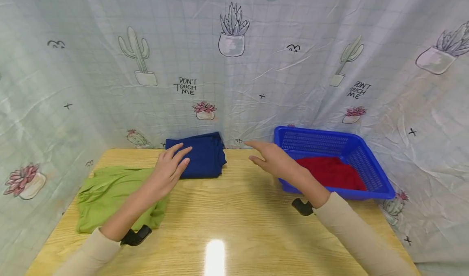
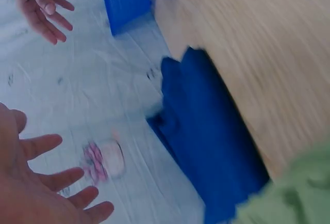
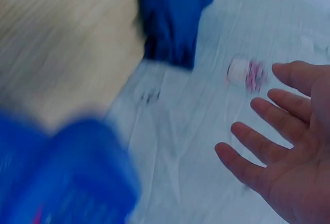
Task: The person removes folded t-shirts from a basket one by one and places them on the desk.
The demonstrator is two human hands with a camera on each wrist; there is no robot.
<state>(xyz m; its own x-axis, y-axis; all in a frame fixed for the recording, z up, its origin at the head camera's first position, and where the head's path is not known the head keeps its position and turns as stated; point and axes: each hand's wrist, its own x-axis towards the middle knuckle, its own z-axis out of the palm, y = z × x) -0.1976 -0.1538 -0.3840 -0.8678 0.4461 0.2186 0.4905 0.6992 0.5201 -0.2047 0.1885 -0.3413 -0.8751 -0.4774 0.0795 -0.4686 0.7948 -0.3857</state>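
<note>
Cream sleeves (image 1: 355, 232) come first, reaching forward over the worktop (image 1: 234, 215), each with a black piece (image 1: 136, 236) at the wrist. Ahead of them, the left hand (image 1: 168, 169) and right hand (image 1: 275, 158) are raised well apart from each other. Both sets of fingers are spread, with visible gaps between them in the wrist views.

To the left of the left fingers and nearer the body, a green cloth (image 1: 106, 194) lies flat and creased, partly beneath the left forearm. To the right of the right fingers sits a blue basket (image 1: 315, 138) with perforated walls; a red cloth (image 1: 335, 174) lies inside it, partly hidden by the right forearm.

Just beyond the left fingertips and below them, a folded blue cloth (image 1: 201, 158) rests at the worktop's far edge, its ruffled end facing the right fingers. Left wrist view shows the left fingers apart from it.

Farthest off, beyond all the fingers, hangs a curtain (image 1: 264, 70) printed with potted plants and "DON'T TOUCH ME".
</note>
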